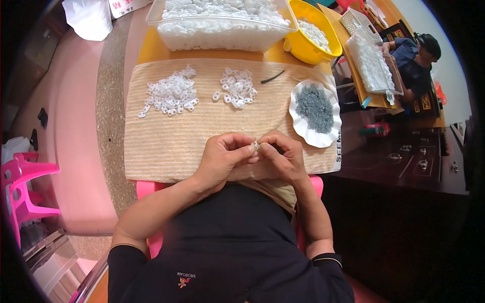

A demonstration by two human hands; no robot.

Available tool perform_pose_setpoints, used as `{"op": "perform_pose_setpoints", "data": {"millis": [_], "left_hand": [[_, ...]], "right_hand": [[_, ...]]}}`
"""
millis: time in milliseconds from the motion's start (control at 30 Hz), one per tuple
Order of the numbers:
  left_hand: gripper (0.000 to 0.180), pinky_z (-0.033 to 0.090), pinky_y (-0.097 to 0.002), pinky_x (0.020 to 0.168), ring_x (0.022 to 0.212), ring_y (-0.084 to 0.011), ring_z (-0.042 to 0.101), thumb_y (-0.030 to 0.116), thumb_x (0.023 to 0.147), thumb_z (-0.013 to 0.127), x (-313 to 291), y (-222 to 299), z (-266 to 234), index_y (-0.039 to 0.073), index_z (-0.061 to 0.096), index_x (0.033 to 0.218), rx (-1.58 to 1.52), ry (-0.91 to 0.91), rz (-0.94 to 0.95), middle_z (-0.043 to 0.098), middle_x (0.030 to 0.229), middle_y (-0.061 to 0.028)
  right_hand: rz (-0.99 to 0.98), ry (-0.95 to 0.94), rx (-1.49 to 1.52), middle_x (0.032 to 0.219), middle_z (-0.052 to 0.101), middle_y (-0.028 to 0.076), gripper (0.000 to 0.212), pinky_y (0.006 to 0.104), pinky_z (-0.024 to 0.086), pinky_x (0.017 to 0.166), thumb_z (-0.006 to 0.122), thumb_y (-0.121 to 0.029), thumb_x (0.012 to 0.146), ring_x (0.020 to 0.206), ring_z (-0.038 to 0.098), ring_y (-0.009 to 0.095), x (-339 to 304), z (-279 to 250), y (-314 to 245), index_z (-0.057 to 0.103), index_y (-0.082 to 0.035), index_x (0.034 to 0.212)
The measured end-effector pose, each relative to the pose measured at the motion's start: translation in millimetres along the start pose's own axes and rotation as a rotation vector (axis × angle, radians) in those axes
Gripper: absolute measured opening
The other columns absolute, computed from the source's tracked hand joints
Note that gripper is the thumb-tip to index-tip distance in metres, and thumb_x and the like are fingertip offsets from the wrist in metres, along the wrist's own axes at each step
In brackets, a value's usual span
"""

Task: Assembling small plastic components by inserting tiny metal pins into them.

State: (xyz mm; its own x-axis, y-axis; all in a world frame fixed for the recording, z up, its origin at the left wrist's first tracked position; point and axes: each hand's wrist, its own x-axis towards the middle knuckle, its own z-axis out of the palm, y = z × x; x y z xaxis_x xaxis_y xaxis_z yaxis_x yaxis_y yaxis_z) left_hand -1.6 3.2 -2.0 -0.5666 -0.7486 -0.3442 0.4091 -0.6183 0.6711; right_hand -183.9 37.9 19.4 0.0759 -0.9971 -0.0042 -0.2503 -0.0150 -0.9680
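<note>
My left hand and my right hand meet over the near part of a striped cloth. Their fingertips pinch a small whitish plastic piece between them; fingers cover most of it. Beyond my left hand lie two heaps of small white oval plastic pieces with holes, a larger heap and a smaller heap. To the right, a white scalloped plate holds many tiny grey pieces. A thin black stick-like tool rests on the cloth between the smaller heap and the plate.
A clear bin full of white pieces stands at the table's far edge, with a yellow basin beside it. Another person sits at the far right by a second filled bin. Pink stools stand at the left.
</note>
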Motion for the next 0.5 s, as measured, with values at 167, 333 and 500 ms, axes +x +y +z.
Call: {"op": "perform_pose_setpoints", "data": {"millis": [167,333,500], "left_hand": [[0.017,0.056,-0.0273,0.075,0.080,-0.0148,0.066,0.005,0.088,0.066,-2,6,0,-0.001,0.062,0.104,-0.061,0.048,0.010,0.067,0.090,-0.0081],[0.017,0.057,-0.0295,0.077,0.080,-0.0162,0.066,0.004,0.088,0.065,-2,12,-2,-0.001,0.061,0.105,-0.110,0.069,0.045,0.066,0.090,-0.0077],[0.015,0.057,-0.0275,0.076,0.078,-0.0152,0.066,0.003,0.088,0.065,-1,12,-2,-0.003,0.061,0.101,-0.165,0.078,0.097,0.066,0.088,-0.0087]], "right_hand": [[0.069,-0.023,0.110,0.086,0.062,0.006,0.014,0.0229,0.050,0.067,0.059,-0.006,0.093,0.073,0.062,0.011,8,-10,3,0.063,0.005,0.100],[0.007,0.040,-0.025,0.084,0.063,0.004,0.012,0.0218,0.049,0.066,0.062,-0.005,0.091,0.072,0.060,0.008,36,-10,-3,0.064,0.004,0.099],[-0.202,0.013,-0.352,0.084,0.060,0.004,0.018,0.0233,0.045,0.060,0.066,-0.002,0.084,0.069,0.056,0.009,71,-3,12,0.064,0.000,0.102]]}}
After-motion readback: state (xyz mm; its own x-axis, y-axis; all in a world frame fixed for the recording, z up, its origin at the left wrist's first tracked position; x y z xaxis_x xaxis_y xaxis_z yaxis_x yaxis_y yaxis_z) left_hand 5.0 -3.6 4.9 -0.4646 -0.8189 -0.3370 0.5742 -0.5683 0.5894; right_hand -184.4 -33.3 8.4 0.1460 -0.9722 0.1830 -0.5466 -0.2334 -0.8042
